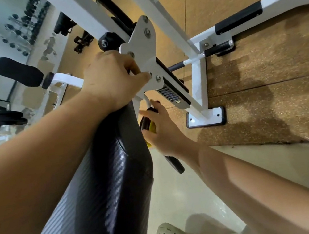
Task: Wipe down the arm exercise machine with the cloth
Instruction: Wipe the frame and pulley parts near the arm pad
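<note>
Head view, arm exercise machine [200, 86] right in front, left hand [110, 79] with its grip curled on the edge of the white bracket plate [144, 44], forearm over the black pad [107, 184], right hand [164, 131] grip wrapped round a black-and-yellow handle [146, 123]

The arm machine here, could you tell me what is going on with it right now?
A person leans over the black pad, both arms reaching forward. The left hand grips the edge of the white bracket plate, and the right hand holds a black and yellow grip just below it. No cloth shows in this view, so any wiping cannot be confirmed.
</note>
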